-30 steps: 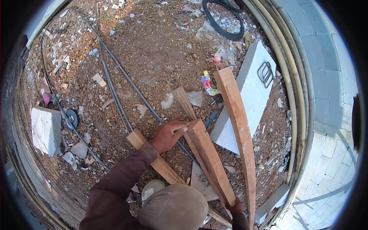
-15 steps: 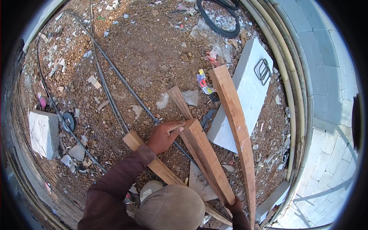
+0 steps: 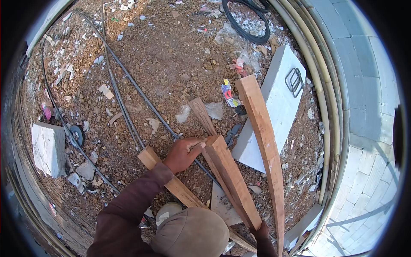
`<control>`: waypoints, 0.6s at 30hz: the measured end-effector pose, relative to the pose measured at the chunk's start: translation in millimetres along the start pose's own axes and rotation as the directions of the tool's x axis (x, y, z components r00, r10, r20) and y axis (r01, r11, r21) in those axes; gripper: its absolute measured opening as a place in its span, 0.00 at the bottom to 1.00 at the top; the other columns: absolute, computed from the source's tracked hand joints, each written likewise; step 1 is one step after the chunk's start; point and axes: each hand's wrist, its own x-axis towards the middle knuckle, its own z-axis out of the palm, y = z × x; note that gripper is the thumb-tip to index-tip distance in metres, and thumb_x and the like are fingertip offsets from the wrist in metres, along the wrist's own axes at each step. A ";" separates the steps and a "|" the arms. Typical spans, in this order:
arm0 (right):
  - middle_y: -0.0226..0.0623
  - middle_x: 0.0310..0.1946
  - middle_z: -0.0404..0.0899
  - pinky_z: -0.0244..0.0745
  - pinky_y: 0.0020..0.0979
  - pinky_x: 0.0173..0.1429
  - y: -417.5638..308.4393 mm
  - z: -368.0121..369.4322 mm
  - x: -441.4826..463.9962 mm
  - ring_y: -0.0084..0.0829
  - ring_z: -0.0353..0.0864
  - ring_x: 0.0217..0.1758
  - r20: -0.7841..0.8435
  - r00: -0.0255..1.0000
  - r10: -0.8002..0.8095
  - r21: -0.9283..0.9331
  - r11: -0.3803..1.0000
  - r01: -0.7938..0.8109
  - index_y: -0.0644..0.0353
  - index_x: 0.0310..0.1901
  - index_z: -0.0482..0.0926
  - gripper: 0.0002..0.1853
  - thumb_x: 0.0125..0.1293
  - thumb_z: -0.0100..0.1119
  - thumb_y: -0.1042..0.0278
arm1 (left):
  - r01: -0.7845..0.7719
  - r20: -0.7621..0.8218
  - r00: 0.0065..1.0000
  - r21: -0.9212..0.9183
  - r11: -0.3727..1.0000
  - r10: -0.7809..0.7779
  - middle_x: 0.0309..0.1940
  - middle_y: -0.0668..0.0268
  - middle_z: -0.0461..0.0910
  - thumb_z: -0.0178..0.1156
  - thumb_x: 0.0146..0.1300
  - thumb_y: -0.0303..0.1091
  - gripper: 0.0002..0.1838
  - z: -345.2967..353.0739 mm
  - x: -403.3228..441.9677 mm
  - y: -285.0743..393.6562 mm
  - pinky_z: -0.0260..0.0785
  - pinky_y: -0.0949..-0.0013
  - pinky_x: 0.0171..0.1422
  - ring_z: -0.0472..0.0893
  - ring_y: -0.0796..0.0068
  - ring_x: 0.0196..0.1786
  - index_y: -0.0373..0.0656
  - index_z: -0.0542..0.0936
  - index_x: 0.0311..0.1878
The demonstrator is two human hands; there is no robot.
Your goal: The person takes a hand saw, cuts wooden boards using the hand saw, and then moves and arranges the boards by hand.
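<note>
My left hand (image 3: 182, 155) is closed, thumb and fingers pinching the far end of a wooden beam (image 3: 234, 177). Lower down, my right hand (image 3: 261, 232) wraps round the near end of the same beam, most of its fingers hidden. A narrower strip of wood (image 3: 200, 112) shows beyond and beside that beam. Under my left forearm lies another piece of timber (image 3: 184, 189), slanting down to the right. To the right is a separate long wooden beam (image 3: 264, 132), which my hands do not touch.
A white block (image 3: 274, 107) with bent metal rings (image 3: 294, 82) lies behind the right beam. A smaller white block (image 3: 48, 147) and dark cables (image 3: 128, 79) are to the left. A black coil (image 3: 246, 32) rests at the back. Bamboo poles (image 3: 325, 81) run beside the block wall (image 3: 368, 107).
The view has shifted very slightly. Both hands keep the same hold on the beam, with no clear movement of the timber.
</note>
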 end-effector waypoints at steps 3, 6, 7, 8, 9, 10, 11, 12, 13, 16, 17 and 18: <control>0.56 0.43 0.85 0.82 0.52 0.53 0.2 1.4 2.8 0.58 0.86 0.50 0.004 1.000 0.020 0.007 1.000 -0.020 0.64 0.46 0.75 0.40 0.36 0.88 0.49 | -0.044 -0.012 0.999 0.055 0.998 0.044 0.53 0.46 0.86 0.61 0.74 0.41 0.20 1.1 0.4 0.1 0.76 0.57 0.61 0.86 0.51 0.55 0.34 0.84 0.58; 0.57 0.45 0.84 0.81 0.52 0.55 0.3 0.3 -0.2 0.58 0.85 0.51 0.010 0.999 0.032 -0.001 0.999 -0.032 0.65 0.48 0.74 0.42 0.36 0.88 0.49 | -0.059 -0.006 0.998 0.085 0.995 0.060 0.54 0.47 0.86 0.62 0.74 0.39 0.19 0.5 1.2 -0.4 0.76 0.58 0.62 0.86 0.54 0.56 0.35 0.84 0.60; 0.57 0.46 0.84 0.81 0.51 0.55 -0.7 -0.3 -0.1 0.59 0.85 0.52 0.012 0.999 0.030 -0.006 1.000 -0.030 0.65 0.48 0.74 0.42 0.36 0.89 0.49 | -0.048 -0.004 0.999 0.073 0.996 0.049 0.54 0.47 0.86 0.62 0.74 0.39 0.19 0.4 1.3 -0.4 0.76 0.58 0.63 0.86 0.53 0.57 0.35 0.84 0.60; 0.57 0.46 0.84 0.81 0.51 0.55 -0.2 0.6 0.1 0.59 0.85 0.52 0.016 0.999 0.031 -0.012 0.999 -0.031 0.65 0.49 0.73 0.43 0.36 0.88 0.49 | -0.037 -0.001 0.999 0.060 0.997 0.037 0.54 0.47 0.86 0.62 0.74 0.39 0.19 0.5 0.9 -0.1 0.76 0.58 0.63 0.86 0.53 0.57 0.35 0.84 0.60; 0.57 0.47 0.84 0.81 0.52 0.55 0.3 1.5 0.8 0.59 0.85 0.52 0.019 0.999 0.033 -0.018 0.999 -0.032 0.66 0.50 0.73 0.44 0.37 0.88 0.48 | -0.042 -0.003 0.999 0.065 0.997 0.043 0.54 0.47 0.86 0.62 0.75 0.39 0.19 0.6 0.7 -0.1 0.76 0.58 0.63 0.86 0.53 0.57 0.35 0.84 0.60; 0.57 0.47 0.83 0.81 0.52 0.55 0.7 3.2 1.2 0.59 0.85 0.53 0.023 0.999 0.035 -0.023 0.999 -0.034 0.66 0.50 0.72 0.44 0.37 0.88 0.48 | -0.048 -0.004 0.999 0.070 0.996 0.049 0.55 0.47 0.86 0.61 0.75 0.39 0.19 0.4 0.9 -0.1 0.75 0.58 0.64 0.86 0.53 0.57 0.35 0.84 0.60; 0.58 0.47 0.83 0.81 0.52 0.55 0.5 6.2 -0.9 0.59 0.84 0.53 -0.009 1.000 0.020 -0.037 0.999 -0.020 0.65 0.51 0.71 0.45 0.37 0.88 0.48 | -0.054 -0.002 0.999 0.075 0.996 0.054 0.55 0.47 0.86 0.61 0.75 0.39 0.19 0.8 0.8 0.0 0.75 0.58 0.64 0.86 0.53 0.57 0.35 0.84 0.60; 0.58 0.48 0.83 0.81 0.52 0.55 -0.6 9.7 -1.9 0.59 0.84 0.53 -0.042 0.999 0.003 -0.053 0.999 -0.005 0.65 0.51 0.71 0.45 0.37 0.88 0.47 | -0.048 0.000 0.999 0.070 0.996 0.048 0.55 0.48 0.85 0.61 0.75 0.39 0.19 0.8 0.9 0.1 0.75 0.58 0.64 0.86 0.53 0.57 0.36 0.84 0.60; 0.58 0.48 0.83 0.81 0.53 0.55 -0.4 11.7 -3.4 0.60 0.84 0.53 -0.073 0.997 -0.014 -0.069 0.998 0.009 0.65 0.51 0.70 0.46 0.37 0.88 0.47 | -0.040 0.002 0.999 0.064 0.997 0.040 0.56 0.48 0.85 0.61 0.75 0.39 0.19 0.9 0.0 0.2 0.75 0.58 0.64 0.85 0.53 0.58 0.36 0.84 0.61; 0.59 0.46 0.83 0.80 0.54 0.55 -10.5 3.6 -3.6 0.61 0.84 0.53 -0.029 0.997 0.066 -0.047 0.997 -0.068 0.65 0.50 0.69 0.44 0.39 0.86 0.46 | -0.098 -0.001 0.995 0.106 0.989 0.099 0.56 0.49 0.85 0.61 0.74 0.37 0.19 2.4 -0.9 -0.8 0.75 0.58 0.64 0.85 0.53 0.58 0.36 0.83 0.62; 0.59 0.46 0.83 0.80 0.55 0.55 -10.5 4.7 -3.4 0.62 0.84 0.53 -0.025 0.998 0.066 -0.050 0.997 -0.067 0.65 0.50 0.70 0.44 0.40 0.86 0.47 | -0.131 -0.005 0.991 0.130 0.983 0.132 0.56 0.49 0.85 0.62 0.74 0.36 0.18 2.5 -0.8 -0.2 0.75 0.58 0.64 0.85 0.52 0.58 0.37 0.83 0.62; 0.60 0.46 0.83 0.80 0.55 0.55 -9.2 3.9 -3.4 0.62 0.84 0.53 -0.021 0.998 0.065 -0.054 0.996 -0.066 0.65 0.50 0.70 0.43 0.40 0.86 0.47 | -0.133 -0.005 0.991 0.130 0.983 0.135 0.56 0.49 0.85 0.62 0.74 0.35 0.18 2.6 -1.3 0.3 0.76 0.58 0.63 0.85 0.52 0.58 0.37 0.83 0.62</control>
